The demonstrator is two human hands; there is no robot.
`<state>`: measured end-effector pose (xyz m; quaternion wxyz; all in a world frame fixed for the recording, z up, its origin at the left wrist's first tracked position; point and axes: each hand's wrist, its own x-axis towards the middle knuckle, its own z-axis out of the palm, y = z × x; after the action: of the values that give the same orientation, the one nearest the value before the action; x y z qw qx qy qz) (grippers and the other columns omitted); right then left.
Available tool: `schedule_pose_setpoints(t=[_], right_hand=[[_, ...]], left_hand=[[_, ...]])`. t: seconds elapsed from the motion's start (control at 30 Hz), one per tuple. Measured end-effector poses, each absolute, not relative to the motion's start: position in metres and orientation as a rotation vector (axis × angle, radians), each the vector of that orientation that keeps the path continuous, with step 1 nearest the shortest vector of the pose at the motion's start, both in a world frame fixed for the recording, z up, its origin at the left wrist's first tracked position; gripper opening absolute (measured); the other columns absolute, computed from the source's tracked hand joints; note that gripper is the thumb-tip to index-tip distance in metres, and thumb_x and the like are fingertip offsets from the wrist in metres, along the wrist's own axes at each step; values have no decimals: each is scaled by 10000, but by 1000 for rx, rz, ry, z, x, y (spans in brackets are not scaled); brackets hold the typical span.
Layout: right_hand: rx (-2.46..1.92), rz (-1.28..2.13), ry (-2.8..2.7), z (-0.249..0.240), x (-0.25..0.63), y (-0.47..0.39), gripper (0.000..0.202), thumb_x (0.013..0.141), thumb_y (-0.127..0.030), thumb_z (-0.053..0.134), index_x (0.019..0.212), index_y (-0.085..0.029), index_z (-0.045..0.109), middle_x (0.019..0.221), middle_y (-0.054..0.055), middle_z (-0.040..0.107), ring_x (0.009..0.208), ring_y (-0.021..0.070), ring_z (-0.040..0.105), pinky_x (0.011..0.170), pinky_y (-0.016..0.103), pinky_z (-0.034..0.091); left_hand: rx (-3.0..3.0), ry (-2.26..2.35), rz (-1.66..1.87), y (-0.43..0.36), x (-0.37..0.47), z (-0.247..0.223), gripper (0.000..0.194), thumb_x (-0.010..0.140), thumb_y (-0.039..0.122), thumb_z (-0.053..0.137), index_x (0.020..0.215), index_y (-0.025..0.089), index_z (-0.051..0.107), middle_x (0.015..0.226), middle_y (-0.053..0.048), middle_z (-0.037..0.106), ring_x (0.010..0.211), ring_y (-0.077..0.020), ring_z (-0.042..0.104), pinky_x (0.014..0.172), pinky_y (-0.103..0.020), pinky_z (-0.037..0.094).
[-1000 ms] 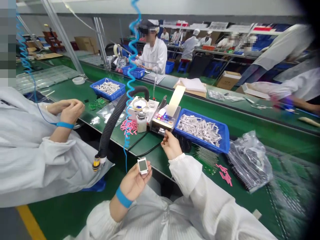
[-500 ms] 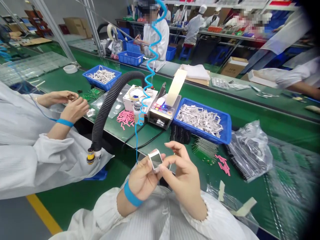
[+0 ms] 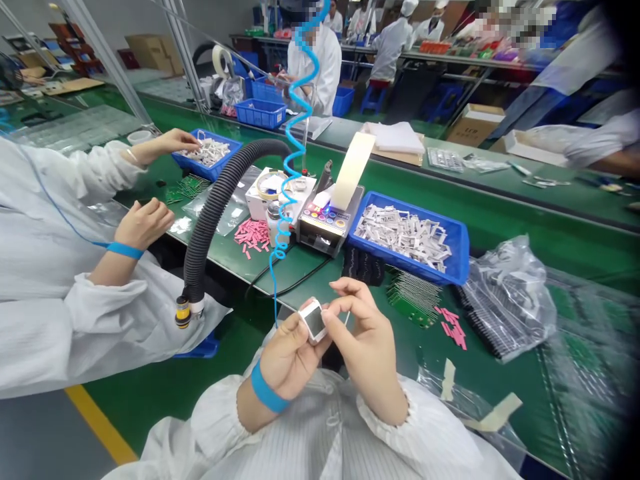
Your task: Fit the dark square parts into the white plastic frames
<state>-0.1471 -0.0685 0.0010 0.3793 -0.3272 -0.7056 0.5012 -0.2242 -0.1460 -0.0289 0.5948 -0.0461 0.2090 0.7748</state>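
A small white frame with a dark grey screen (image 3: pixel 315 321) is held up in front of my chest. My left hand (image 3: pixel 290 360), with a blue band at the wrist, grips it from the left and below, fingers closed round it. The thumb and index finger of my right hand (image 3: pixel 365 347) pinch the frame's right side, and its other fingers are raised. A thin, pale edge of something shows behind my right fingers; what it is I cannot make out.
Beyond my hands stand a blue bin (image 3: pixel 463 267) of white frames, a tape dispenser (image 3: pixel 325 223), green boards (image 3: pixel 413 307), pink strips (image 3: pixel 453 328) and a plastic bag (image 3: pixel 520 293). A black hose (image 3: pixel 205 227) arches at left, beside a co-worker's hand (image 3: pixel 145 223).
The co-worker at left has parted their hands and reached one to the farther blue bin. My hands keep hold of the frame, which is tilted slightly differently. The view has shifted slightly.
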Motion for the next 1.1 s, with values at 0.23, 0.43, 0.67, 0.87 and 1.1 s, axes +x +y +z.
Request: schedule_pose_setpoints(t=[0.23, 0.43, 0.67, 0.87, 1.1], right_hand=[[-817, 960, -1940, -6, -153, -71, 91, 752, -196, 589, 663, -212, 585, 887, 30, 566, 873, 196, 553, 777, 375, 409], [-775, 677, -2024, -16, -154, -66, 93, 799, -190, 550, 890, -209, 554, 970, 59, 607, 935, 206, 563, 801, 383, 418], [-149, 174, -2551, -28, -126, -65, 464, 936, -412, 337, 1287, -127, 444, 1316, 103, 528, 1266, 292, 373, 1060, 533, 131], [-407, 497, -2426, -37, -86, -55, 366, 957, -386, 324, 1199, -181, 507, 1165, 73, 641, 1105, 194, 540, 1016, 444, 266], [-340, 534, -2144, -27, -62, -56, 92, 845, -166, 541, 865, -233, 600, 834, -38, 709, 848, 143, 588, 946, 414, 322]], left_hand=[[-137, 567, 1805, -145, -225, -36, 312, 614, 193, 787, 912, 223, 697, 862, 18, 728, 797, -91, 641, 806, -210, 476], [-180, 598, 1803, -141, -225, -43, 190, 769, 150, 636, 942, 217, 679, 950, -1, 723, 913, -110, 639, 861, -219, 462], [-323, 735, 1659, -142, -227, -41, 213, 870, 138, 485, 910, 198, 686, 934, -10, 731, 892, -98, 653, 803, -212, 498], [125, 762, 1409, -144, -214, -49, 150, 688, 235, 732, 807, 146, 716, 750, -32, 708, 729, -112, 632, 695, -199, 484], [162, 558, 1299, -138, -194, -52, 474, 644, 338, 763, 1077, 183, 649, 1064, -80, 682, 940, -169, 629, 845, -287, 476]])
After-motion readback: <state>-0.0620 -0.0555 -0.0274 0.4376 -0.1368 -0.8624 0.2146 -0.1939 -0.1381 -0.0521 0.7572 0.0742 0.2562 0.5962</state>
